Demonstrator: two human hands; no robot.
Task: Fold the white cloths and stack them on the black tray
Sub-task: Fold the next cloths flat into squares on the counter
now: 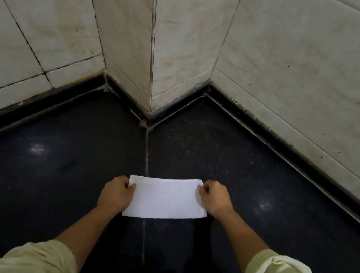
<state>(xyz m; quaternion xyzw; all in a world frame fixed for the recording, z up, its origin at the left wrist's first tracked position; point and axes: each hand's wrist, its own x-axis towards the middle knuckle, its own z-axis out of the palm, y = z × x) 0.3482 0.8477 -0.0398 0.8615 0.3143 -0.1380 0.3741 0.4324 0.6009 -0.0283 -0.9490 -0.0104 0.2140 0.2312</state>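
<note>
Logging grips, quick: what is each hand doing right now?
Left hand: closed, pinching the white cloth's left far corner.
Right hand: closed, pinching its right far corner.

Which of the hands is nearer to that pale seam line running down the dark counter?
The left hand. It grips the white cloth at its left end, just left of the seam; the right hand grips the other end, farther off.

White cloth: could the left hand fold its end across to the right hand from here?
Probably yes. The left hand already pinches the far-left corner of the white cloth, the right hand pinches the other end, and nothing lies on the cloth between them.
</note>
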